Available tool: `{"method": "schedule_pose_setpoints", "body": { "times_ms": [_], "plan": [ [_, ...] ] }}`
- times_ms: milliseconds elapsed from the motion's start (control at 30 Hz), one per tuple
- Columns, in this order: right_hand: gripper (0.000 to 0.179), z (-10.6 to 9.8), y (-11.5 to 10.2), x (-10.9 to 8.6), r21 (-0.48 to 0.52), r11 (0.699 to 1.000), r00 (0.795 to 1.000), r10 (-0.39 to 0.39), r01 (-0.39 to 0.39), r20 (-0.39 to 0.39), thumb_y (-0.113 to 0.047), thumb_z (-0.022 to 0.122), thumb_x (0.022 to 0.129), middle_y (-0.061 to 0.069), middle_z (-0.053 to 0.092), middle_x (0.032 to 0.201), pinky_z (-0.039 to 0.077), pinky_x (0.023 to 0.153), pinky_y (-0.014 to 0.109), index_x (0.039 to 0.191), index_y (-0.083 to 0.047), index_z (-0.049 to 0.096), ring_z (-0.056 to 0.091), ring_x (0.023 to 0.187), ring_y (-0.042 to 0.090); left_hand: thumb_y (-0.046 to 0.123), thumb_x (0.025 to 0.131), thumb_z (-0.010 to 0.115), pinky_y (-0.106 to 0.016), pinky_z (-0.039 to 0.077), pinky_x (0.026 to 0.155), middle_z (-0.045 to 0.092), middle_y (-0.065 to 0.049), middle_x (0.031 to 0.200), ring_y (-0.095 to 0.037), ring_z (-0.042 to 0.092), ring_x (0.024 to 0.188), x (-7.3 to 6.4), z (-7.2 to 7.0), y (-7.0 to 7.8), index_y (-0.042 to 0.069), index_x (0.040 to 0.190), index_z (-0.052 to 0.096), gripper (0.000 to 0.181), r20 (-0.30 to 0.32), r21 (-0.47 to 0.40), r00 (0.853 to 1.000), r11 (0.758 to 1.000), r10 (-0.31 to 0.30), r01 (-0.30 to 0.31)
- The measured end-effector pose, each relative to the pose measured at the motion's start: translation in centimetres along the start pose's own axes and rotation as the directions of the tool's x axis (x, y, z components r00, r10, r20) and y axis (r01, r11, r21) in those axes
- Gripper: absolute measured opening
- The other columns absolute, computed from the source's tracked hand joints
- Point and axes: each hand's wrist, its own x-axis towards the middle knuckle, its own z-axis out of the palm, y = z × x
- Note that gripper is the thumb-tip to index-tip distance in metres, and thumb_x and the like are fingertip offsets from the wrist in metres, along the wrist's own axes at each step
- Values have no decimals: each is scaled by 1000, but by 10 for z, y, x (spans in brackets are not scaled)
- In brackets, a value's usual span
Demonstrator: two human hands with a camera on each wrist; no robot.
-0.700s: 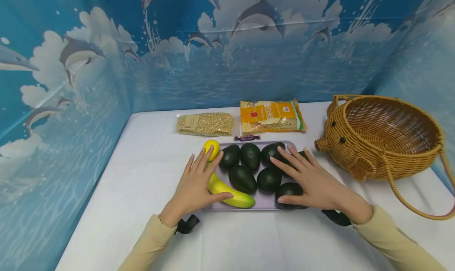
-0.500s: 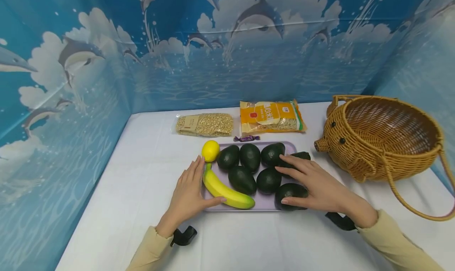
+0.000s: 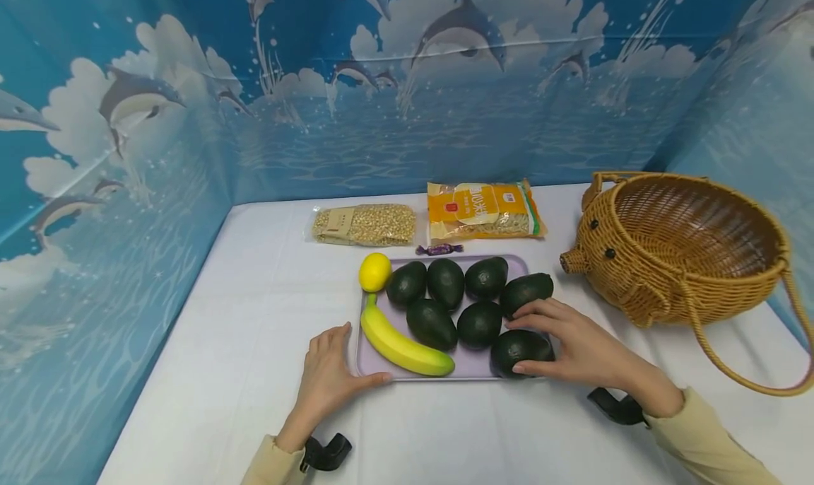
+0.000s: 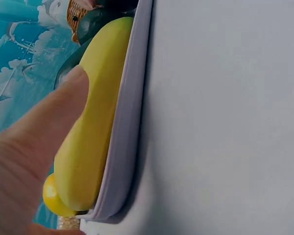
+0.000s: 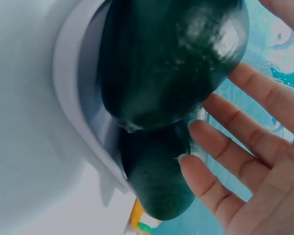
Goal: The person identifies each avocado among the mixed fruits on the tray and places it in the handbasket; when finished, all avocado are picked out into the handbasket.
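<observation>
A lilac tray (image 3: pixel 473 366) bears a yellow banana (image 3: pixel 407 351), a lemon (image 3: pixel 375 273) at its far left corner and several dark green avocados (image 3: pixel 479 324). Beside the tray's near left corner is my left hand (image 3: pixel 327 382), its thumb stretched along the front rim and its fingers relaxed. In the left wrist view that thumb overlaps the banana (image 4: pixel 95 117). My right hand (image 3: pixel 575 340) reaches over the tray's right end, around the near right avocado (image 3: pixel 514 351). The right wrist view shows its fingers spread loosely alongside this avocado (image 5: pixel 166 58), not curled round it.
A pig-shaped wicker basket (image 3: pixel 674 259) with a looped handle stands at the right. Behind the tray lie a bag of pale grains (image 3: pixel 375 225), an orange food packet (image 3: pixel 483 213) and a purple-wrapped candy (image 3: pixel 439 249). Dolphin-print cloth (image 3: pixel 407 131) walls the table's back and sides.
My left hand has drawn back toward me and left, uncovering the lemon and banana. My right hand has slid slightly nearer to me, down to the near right avocado. The fruit has stayed put.
</observation>
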Motion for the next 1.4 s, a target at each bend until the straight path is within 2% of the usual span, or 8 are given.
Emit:
{"method": "schedule_pose_setpoints", "body": {
  "times_ms": [233,433,600,800,1000,1267,1400],
  "plan": [
    [58,6,4,-4,11,1000,999,14,-15,47,-55,79,69,-13,53,117,41,89,36,117,-26,64,49,109,10,61,58,82,-49,27,96,42,-15,134,-34,30,123,-3,11,-5,-1,138,45,108,-31,-63,998,997,50,-52],
    [67,8,6,-4,36,999,996,28,-31,87,-52,83,65,-14,54,118,44,88,37,122,-23,61,50,109,10,53,57,86,-51,20,100,37,-14,142,-35,24,130,-4,19,-9,-1,143,38,112,-59,-109,994,989,97,-103],
    [76,10,8,-5,62,996,991,62,-69,116,-50,86,60,-17,55,119,44,89,40,126,-24,58,50,110,10,55,58,84,-52,15,103,32,-15,146,-35,19,134,-3,24,-11,-2,145,32,116,-65,-114,992,987,107,-114],
    [75,16,9,-8,54,995,991,81,-87,109,-54,84,60,-19,54,121,40,90,41,125,-28,57,50,111,9,64,61,78,-52,7,109,24,-17,152,-35,10,140,-4,30,-10,-3,148,23,122,-53,-63,992,991,116,-119],
    [70,19,9,-9,55,992,989,105,-112,103,-55,82,62,-19,54,120,39,89,40,123,-28,57,50,109,9,71,63,71,-50,5,111,20,-20,153,-35,9,141,-6,34,-8,-5,148,20,125,-64,23,989,991,135,-133],
    [70,21,10,-9,53,992,989,108,-114,97,-57,81,63,-20,54,119,41,88,42,122,-28,57,51,108,9,78,63,64,-46,1,112,15,-17,155,-29,3,143,-6,35,-7,-2,150,14,129,-35,53,994,993,103,-101],
    [70,21,9,-8,62,991,989,113,-120,98,-56,81,63,-19,54,119,42,88,43,122,-26,58,51,108,10,78,63,65,-46,1,112,16,-17,155,-30,4,143,-5,35,-8,-3,149,15,128,-43,53,993,993,106,-104]
  ]
}}
